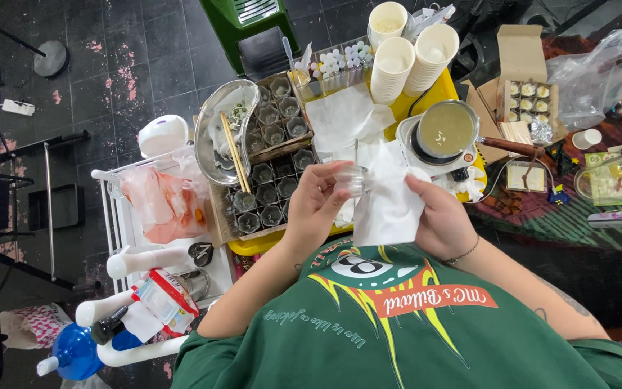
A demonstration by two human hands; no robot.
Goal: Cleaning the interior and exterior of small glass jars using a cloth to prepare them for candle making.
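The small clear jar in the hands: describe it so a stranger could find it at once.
Start at the yellow tray with stacks of paper cups. Just below it, above the green shirt, the left hand pinches a small clear jar while the right hand presses a white tissue against it. Unlike the jars in the wooden crate, it is lifted.

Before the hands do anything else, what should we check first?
1. Left hand has a grip on the small clear glass jar: ok.
2. Right hand holds the white tissue against the jar: ok.
3. Jar clean inside: cannot tell.
4. Pan of pale liquid sits level, away from both hands: ok.
5. Tray of empty jars within reach: ok.
6. Chopsticks resting steady in the metal bowl: ok.
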